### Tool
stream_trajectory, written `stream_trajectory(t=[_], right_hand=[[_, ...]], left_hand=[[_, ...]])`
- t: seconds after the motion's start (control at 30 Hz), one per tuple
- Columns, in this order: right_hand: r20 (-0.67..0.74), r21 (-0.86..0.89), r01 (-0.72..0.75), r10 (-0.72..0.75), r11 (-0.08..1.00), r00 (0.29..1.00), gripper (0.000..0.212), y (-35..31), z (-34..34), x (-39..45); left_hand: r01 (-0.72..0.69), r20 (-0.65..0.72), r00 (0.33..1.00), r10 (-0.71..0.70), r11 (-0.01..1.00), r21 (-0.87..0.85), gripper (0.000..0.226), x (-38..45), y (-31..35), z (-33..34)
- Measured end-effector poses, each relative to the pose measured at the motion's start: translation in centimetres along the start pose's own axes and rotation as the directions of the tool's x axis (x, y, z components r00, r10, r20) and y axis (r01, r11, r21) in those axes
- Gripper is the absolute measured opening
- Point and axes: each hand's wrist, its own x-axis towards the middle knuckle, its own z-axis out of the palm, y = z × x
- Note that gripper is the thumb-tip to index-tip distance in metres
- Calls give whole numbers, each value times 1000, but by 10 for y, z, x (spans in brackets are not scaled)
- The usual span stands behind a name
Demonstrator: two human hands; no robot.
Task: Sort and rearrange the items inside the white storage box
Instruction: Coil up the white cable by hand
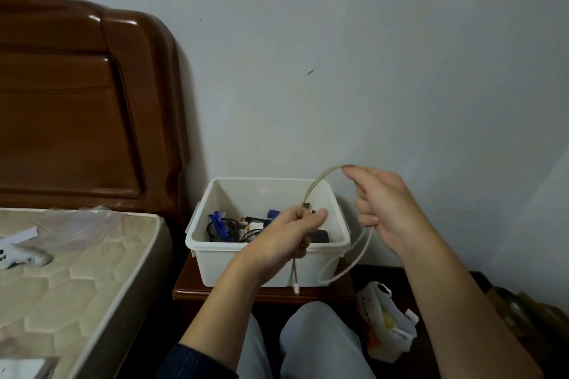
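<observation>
- Nearest, at the bottom, the person's knees in pale trousers [308, 344] point toward a low wooden nightstand [264, 292].
- On the floor to the right lies a crumpled white bag [388, 323] with orange and yellow showing.
- To the left is a bare quilted mattress [77, 280] with a clear plastic wrapper [83, 224] and a white patterned sock [21, 255] on it.
- The left hand [286, 237] is closed around doubled strands of a white cable [348, 264], whose plug ends dangle below the fist, in front of the box.
- The right hand [381, 209], raised to the right, pinches the same cable; one arc rises between the hands and a loop hangs beneath.
- Behind the hands, the white storage box [268, 258] sits on the nightstand, holding blue clips [218, 221], black cords and small gadgets.
- Farthest are a dark wooden headboard [77, 101] on the left and a pale wall [369, 55].
</observation>
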Motion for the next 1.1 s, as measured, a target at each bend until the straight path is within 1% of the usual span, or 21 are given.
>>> stream_trajectory(t=[0.03, 0.1, 0.17, 0.23, 0.33, 0.4, 0.43, 0.53, 0.63, 0.77, 0.83, 0.9, 0.97, 1.0, 1.07, 1.1], right_hand=[[14, 10, 2, -3, 1000, 1000, 41, -3, 5, 0], [32, 1, 6, -6, 1000, 999, 37, -7, 15, -1], [43, -16, 3, -3, 1000, 999, 35, -9, 24, -3], [63, -39, 7, -4, 999, 998, 32, -9, 29, -4], [130, -2, 13, -13, 1000, 991, 32, -10, 28, -2], [186, 6, -15, 14, 1000, 982, 35, -11, 25, -1], [214, -16, -37, 39, 999, 976, 36, -12, 25, -1], [256, -93, -80, 102, 992, 961, 33, -9, 28, -3], [210, -111, -79, 101, 991, 972, 37, -7, 31, -2], [187, -89, -54, 70, 995, 980, 42, -10, 31, 1], [197, -88, -34, 51, 996, 979, 40, -11, 31, 0], [218, -60, 0, 13, 998, 976, 32, -13, 32, -3], [245, -43, 54, -41, 998, 969, 20, -15, 31, -7], [256, -53, 74, -58, 996, 965, 22, -16, 29, -8], [288, -72, 94, -70, 993, 955, 39, -18, 23, -8], [324, -48, 103, -82, 993, 942, 42, -19, 21, -8]], left_hand=[[27, 26, 999, -27, 1000, 3, 58, 2, -6, 6], [61, 117, 991, -69, 996, 71, 74, 2, -9, 19], [63, 210, 975, -78, 995, 81, 78, 2, -7, 28], [31, 264, 964, -46, 998, 60, 64, 2, -5, 32], [-18, 345, 939, 10, 1000, 20, 32, 2, -2, 31], [-93, 397, 915, 75, 995, 25, 21, 1, 0, 31], [-126, 388, 916, 105, 991, 31, 20, 1, 1, 32], [-194, 277, 945, 176, 980, 39, 22, 2, 7, 34], [-207, 253, 946, 203, 978, -8, 18, 5, 12, 34], [-171, 300, 938, 174, 985, -35, 12, 5, 16, 32], [-149, 307, 938, 163, 986, -68, 19, 5, 18, 33], [-133, 285, 946, 152, 987, -86, 25, 5, 18, 33], [-106, 260, 958, 120, 992, -69, 31, 7, 17, 33], [-85, 248, 964, 93, 996, -42, 35, 7, 16, 32], [-60, 206, 977, 49, 997, 50, 39, 7, 13, 30], [-54, 171, 985, 36, 994, 100, 38, 7, 10, 29]])
